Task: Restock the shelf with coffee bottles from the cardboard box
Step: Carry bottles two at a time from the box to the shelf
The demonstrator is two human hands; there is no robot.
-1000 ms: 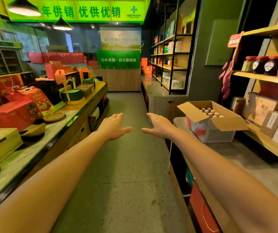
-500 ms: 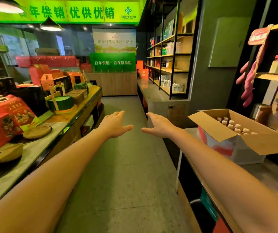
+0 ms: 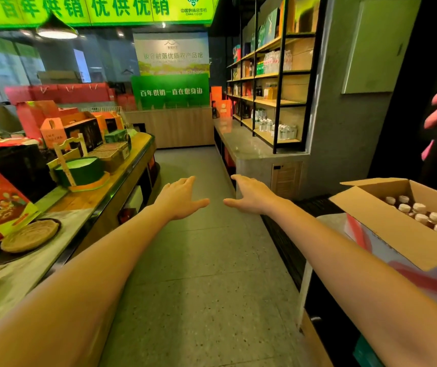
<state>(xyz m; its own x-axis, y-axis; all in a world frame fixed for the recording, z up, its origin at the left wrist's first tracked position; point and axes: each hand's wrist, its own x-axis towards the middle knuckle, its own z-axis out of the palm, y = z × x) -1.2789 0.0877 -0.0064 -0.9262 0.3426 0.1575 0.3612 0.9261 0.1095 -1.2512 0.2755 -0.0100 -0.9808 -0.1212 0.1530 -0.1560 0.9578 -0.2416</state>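
Your left hand (image 3: 179, 198) and right hand (image 3: 251, 197) stretched out over the aisle floor (image 3: 199, 274), fingers straight, holding nothing, cardboard box (image 3: 397, 234) open on the tabletop (image 3: 328, 221) to your right, white-capped coffee bottles (image 3: 423, 215) standing inside it

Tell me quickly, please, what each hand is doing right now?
Left hand: open, fingers straight, holding nothing.
Right hand: open, fingers straight, holding nothing.
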